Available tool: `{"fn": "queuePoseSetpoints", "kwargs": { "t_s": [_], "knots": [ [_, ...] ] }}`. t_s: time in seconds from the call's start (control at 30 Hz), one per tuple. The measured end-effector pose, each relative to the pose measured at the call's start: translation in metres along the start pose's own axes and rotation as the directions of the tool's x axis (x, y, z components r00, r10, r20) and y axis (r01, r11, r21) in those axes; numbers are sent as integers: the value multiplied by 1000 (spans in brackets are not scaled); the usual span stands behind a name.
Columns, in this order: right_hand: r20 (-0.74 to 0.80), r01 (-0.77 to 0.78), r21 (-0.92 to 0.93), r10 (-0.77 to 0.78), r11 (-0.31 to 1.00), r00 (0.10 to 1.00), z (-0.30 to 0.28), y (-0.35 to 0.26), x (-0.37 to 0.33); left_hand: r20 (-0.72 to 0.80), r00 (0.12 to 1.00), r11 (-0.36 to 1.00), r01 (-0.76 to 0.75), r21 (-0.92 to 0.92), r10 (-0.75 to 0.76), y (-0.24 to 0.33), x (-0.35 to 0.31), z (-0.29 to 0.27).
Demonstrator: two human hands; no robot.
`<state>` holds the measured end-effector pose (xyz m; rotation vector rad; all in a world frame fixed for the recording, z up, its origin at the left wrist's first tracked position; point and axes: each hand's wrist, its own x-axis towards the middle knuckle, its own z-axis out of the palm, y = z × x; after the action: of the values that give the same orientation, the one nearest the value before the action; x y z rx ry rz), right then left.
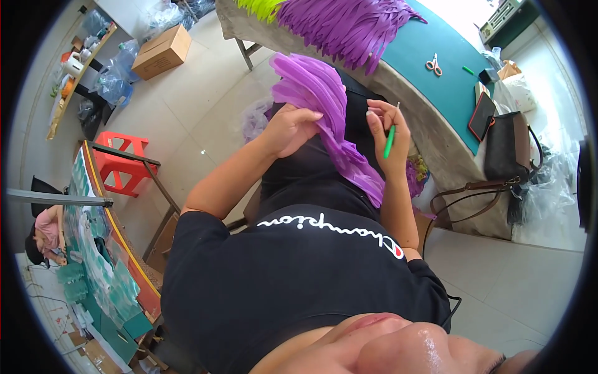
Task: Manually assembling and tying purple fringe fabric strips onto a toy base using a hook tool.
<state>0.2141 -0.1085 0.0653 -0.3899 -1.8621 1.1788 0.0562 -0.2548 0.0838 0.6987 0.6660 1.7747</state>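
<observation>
A gauzy, pleated length of purple fabric (334,118) fans out at its far end and trails down across my lap. My left hand (288,132) is closed on its edge, the thumb pressed on top. To the right of the fabric, my right hand (395,134) is raised with bent fingers around a slim green-handled tool (389,143). A thin metal tip sticks up past those fingers; its exact kind cannot be made out. A gap shows between the right fingertips and the upper folds.
Ahead, a green-topped table (430,37) bears a pile of purple strips (349,28), scissors (434,65) and a phone-like dark case (481,116). A handbag (512,149) hangs at its right. A red stool (121,163), a cardboard box (162,52) and another person (48,234) are left.
</observation>
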Motion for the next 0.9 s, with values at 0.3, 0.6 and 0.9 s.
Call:
{"fn": "queuePoseSetpoints", "kwargs": {
  "t_s": [0.3, 0.6, 0.9],
  "knots": [
    [23, -107, -141, 112, 984, 993, 3, 5, -1, -46, 997, 981, 64, 183, -57, 3, -14, -2],
    [199, -159, 239, 112, 958, 974, 14, 1, -3, -50, 984, 985, 166, -50, -168, 15, -13, 11],
    [402, -463, 457, 289, 759, 869, 1, 36, 11, 43, 969, 958, 246, -151, -242, 28, -15, 5]
  ]
}}
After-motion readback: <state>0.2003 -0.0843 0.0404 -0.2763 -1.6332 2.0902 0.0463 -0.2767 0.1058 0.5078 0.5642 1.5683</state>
